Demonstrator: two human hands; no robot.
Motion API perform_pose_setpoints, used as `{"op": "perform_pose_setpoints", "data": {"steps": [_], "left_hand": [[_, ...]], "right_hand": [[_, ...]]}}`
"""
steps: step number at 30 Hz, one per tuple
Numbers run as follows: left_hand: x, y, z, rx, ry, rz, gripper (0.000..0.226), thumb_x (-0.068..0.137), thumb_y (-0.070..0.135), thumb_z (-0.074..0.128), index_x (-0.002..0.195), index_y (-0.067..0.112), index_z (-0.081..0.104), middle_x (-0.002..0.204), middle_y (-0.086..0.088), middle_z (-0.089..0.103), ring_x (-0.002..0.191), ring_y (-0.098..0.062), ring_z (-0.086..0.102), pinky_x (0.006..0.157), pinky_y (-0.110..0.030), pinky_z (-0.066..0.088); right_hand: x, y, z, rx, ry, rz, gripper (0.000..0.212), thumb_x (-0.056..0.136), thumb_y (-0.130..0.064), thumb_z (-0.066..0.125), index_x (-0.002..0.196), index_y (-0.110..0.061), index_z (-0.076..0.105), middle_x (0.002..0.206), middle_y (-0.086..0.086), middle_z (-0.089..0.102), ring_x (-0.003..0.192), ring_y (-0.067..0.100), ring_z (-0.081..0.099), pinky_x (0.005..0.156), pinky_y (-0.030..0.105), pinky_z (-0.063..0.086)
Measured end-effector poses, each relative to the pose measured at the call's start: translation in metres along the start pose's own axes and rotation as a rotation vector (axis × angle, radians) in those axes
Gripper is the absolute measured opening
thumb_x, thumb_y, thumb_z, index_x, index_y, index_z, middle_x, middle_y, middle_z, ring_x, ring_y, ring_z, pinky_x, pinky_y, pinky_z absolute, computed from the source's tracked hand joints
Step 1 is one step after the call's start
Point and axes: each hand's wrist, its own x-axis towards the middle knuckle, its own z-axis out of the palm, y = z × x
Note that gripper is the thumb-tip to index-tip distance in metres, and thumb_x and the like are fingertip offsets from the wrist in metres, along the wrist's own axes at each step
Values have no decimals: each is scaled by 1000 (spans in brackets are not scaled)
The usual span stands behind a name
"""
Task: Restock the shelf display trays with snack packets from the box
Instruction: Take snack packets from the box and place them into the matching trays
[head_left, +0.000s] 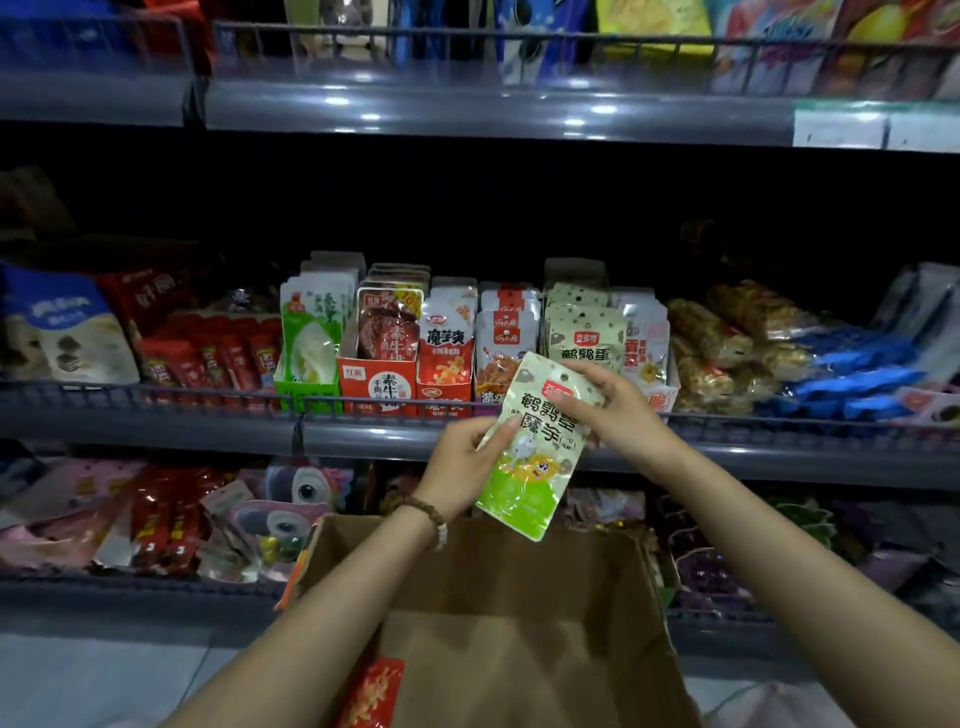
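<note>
Overall: dim, bluish light is cast.
Glare: white spots are reflected along the upper shelf edge (498, 109).
Shadow: blackness is seen just below that edge.
Blur: goods above it are smeared.
Focus: the snack packet (535, 447), well below it, is rendered legibly.

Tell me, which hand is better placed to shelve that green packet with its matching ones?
Probably the right. The right hand grips the green packet near its top, just below the row of matching packets. The left hand pinches the packet's left edge, lower and farther from that row.
</note>
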Motion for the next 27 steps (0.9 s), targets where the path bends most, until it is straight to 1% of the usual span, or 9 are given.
{"op": "perform_pose_setpoints", "data": {"steps": [3, 6, 8, 9, 13, 15, 17, 19, 27], "left_hand": [[20, 10, 11, 20, 51, 95, 39, 94, 32, 52, 63, 9, 54, 58, -6, 55, 53, -14, 50, 50, -26, 36], [38, 18, 25, 91, 49, 211, 40, 95, 37, 48, 60, 19, 49, 57, 1, 48, 52, -12, 44, 51, -29, 35], [48, 16, 35, 131, 7, 210, 41, 94, 49, 38, 95, 16, 62, 89, -5, 65, 78, -16, 61, 67, -36, 52], [51, 12, 38, 186, 0, 185, 51, 93, 55, 32, 119, 18, 56, 114, -4, 62, 99, -15, 60, 82, -38, 53], [62, -6, 46, 590, -28, 242, 55, 97, 49, 30, 143, 19, 31, 147, 1, 35, 136, -13, 30, 114, -35, 25], [67, -13, 52, 763, -81, 319, 56, 98, 49, 30, 146, 22, 26, 151, 4, 29, 140, -12, 21, 117, -36, 16], [74, -21, 56, 861, -78, 318, 60, 97, 53, 28, 148, 24, 20, 153, 5, 24, 141, -12, 16, 119, -34, 8], [78, -25, 59, 905, -57, 300, 62, 96, 55, 27, 149, 25, 16, 153, 5, 22, 142, -12, 13, 118, -32, 3], [87, -21, 62, 990, -13, 347, 75, 87, 67, 21, 147, 22, 22, 147, 2, 31, 137, -14, 22, 115, -30, 8]], "right_hand": [[5, -3, -23, -89, -135, -4, 71, 74, -4, 77, 128, -33, 42, 98, -2, 65, 76, 10, 69, 53, 27, 55], [8, -3, -40, -71, -87, -68, 79, 71, 2, 77, 130, -32, 39, 109, 6, 63, 89, 20, 69, 64, 37, 60], [12, -4, -54, -103, 18, -166, 75, 73, 5, 74, 128, -31, 39, 117, 6, 58, 95, 16, 67, 66, 35, 60], [15, -6, -63, -136, 87, -223, 73, 74, 4, 73, 129, -30, 39, 119, 2, 56, 97, 12, 65, 67, 31, 60], [35, -14, -93, -283, 324, -371, 68, 76, 1, 73, 132, -16, 40, 111, -19, 50, 92, -16, 57, 67, 8, 51], [45, -9, -93, -348, 340, -392, 64, 76, -1, 73, 129, -16, 41, 107, -23, 51, 94, -12, 58, 69, 11, 53], [52, -1, -88, -415, 337, -434, 62, 75, -9, 76, 124, -26, 42, 102, -25, 55, 94, 6, 63, 73, 29, 58], [59, 5, -84, -432, 346, -455, 58, 76, -12, 76, 118, -33, 42, 97, -28, 57, 85, 9, 65, 69, 39, 58], [67, 21, -82, -378, 341, -393, 45, 79, -17, 73, 108, -35, 43, 92, -17, 62, 80, 6, 68, 66, 39, 59]]}}
